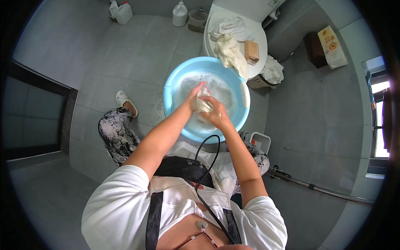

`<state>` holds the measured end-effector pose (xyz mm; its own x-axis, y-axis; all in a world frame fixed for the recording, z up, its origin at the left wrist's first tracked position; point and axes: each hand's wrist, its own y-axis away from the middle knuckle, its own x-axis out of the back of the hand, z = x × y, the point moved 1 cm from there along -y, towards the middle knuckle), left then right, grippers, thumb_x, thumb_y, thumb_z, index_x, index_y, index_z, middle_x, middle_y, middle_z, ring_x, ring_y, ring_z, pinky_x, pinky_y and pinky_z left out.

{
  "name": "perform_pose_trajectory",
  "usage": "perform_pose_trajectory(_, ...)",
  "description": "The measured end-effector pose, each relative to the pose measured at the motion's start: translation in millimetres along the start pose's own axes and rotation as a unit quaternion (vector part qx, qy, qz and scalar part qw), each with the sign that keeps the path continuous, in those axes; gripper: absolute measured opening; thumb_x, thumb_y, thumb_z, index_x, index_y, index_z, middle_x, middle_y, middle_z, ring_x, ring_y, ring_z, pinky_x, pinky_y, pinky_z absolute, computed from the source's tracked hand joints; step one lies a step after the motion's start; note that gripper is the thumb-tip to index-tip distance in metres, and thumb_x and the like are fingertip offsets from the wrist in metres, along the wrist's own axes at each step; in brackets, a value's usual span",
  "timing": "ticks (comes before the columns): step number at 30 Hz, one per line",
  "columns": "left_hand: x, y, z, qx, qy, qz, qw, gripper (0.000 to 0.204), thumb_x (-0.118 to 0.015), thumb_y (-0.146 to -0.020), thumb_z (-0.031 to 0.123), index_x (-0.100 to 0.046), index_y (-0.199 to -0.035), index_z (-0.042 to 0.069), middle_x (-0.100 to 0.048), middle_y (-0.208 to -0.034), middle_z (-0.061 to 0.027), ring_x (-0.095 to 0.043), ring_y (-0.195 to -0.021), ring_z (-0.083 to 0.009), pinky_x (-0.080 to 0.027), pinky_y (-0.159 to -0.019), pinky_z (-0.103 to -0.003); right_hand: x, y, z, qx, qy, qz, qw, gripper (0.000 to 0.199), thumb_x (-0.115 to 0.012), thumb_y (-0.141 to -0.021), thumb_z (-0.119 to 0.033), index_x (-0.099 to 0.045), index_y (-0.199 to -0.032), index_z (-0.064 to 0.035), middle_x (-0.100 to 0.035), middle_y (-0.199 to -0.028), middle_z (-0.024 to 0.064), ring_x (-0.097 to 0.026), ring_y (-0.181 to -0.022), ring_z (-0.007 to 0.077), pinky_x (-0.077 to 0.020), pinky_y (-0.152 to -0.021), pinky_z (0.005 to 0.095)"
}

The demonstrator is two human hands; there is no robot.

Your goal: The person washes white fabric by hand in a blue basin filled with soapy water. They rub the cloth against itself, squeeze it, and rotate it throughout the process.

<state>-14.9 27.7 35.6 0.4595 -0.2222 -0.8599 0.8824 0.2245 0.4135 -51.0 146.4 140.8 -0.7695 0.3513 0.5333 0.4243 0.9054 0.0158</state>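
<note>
A wet, bunched white cloth (203, 104) is squeezed between my two hands, above a round light-blue basin (168, 79) of soapy water (227, 98). My left hand (194, 96) presses on the cloth from the left, its fingers partly stretched upward. From the right, my right hand (217, 112) curls its fingers around the cloth and looks wet. Foam floats over much of the water. What lies below the surface is hard to make out.
A cream knitted garment (231, 54) hangs off the toilet lid (214, 21) onto the basin's rim. Beside it are a white cloth (233, 28) and a brown box (251, 51). A stuffed bin (260, 81) stands right of the toilet. White jugs (180, 14) line the back.
</note>
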Motion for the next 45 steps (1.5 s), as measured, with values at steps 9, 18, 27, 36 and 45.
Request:
perform_pose_trajectory(9, -38, 17, -2, -0.066, -0.005, 0.095, 0.993, 0.048, -0.045, -0.083, 0.047, -0.048, -0.099, 0.002, -0.053, -0.084, -0.0092, -0.053, -0.070, -0.0190, -0.046, -0.062, -0.032, -11, -10, -5, -0.036, 0.083, 0.115, 0.989, 0.028, -0.057, -0.069, -0.024, -0.054, -0.088, -0.0037, -0.058, -0.078, 0.0214, -0.055, -0.073, 0.0389, -0.0443, -0.066, 0.0414)
perform_pose_trajectory(18, -14, -5, -27, -0.090, -0.050, 0.258, 0.961, 0.030, -0.051, -0.084, 0.034, -0.052, -0.091, 0.004, -0.055, -0.088, -0.0079, -0.054, -0.074, -0.0197, -0.045, -0.064, -0.031, -3, -21, 49, -0.111, 0.183, 0.164, 0.963, 0.029, -0.048, -0.077, -0.029, -0.054, -0.089, -0.0031, -0.057, -0.072, 0.0239, -0.054, -0.070, 0.0429, -0.0419, -0.066, 0.0478)
perform_pose_trajectory(27, 14, 14, 15, -0.071, 0.018, 0.353, 0.933, 0.035, -0.042, -0.085, 0.037, -0.049, -0.109, 0.012, -0.047, -0.111, -0.0118, -0.047, -0.099, -0.0260, -0.041, -0.081, -0.044, -19, -36, 131, -0.222, -0.020, 0.293, 0.930, 0.050, -0.055, -0.075, -0.020, -0.039, -0.116, 0.0030, -0.048, -0.112, 0.0228, -0.048, -0.102, 0.0331, -0.0375, -0.087, 0.0347)
perform_pose_trajectory(36, 40, -11, -3, -0.101, 0.100, 0.270, 0.952, 0.037, -0.044, -0.085, 0.029, -0.045, -0.114, 0.006, -0.049, -0.110, -0.0121, -0.047, -0.100, -0.0281, -0.039, -0.087, -0.046, -40, -36, 162, -0.268, 0.056, 0.088, 0.958, 0.044, -0.059, -0.069, -0.018, -0.050, -0.108, 0.0017, -0.055, -0.099, 0.0224, -0.054, -0.092, 0.0306, -0.0425, -0.078, 0.0339)
perform_pose_trajectory(45, 3, 7, 3, -0.047, 0.050, 0.138, 0.988, 0.039, -0.047, -0.084, 0.035, -0.046, -0.111, 0.008, -0.051, -0.110, -0.0095, -0.048, -0.102, -0.0251, -0.039, -0.086, -0.041, -20, -32, 68, -0.094, -0.060, 0.112, 0.987, 0.039, -0.059, -0.077, -0.025, -0.052, -0.107, -0.0007, -0.058, -0.089, 0.0143, -0.055, -0.080, 0.0202, -0.0435, -0.073, 0.0298)
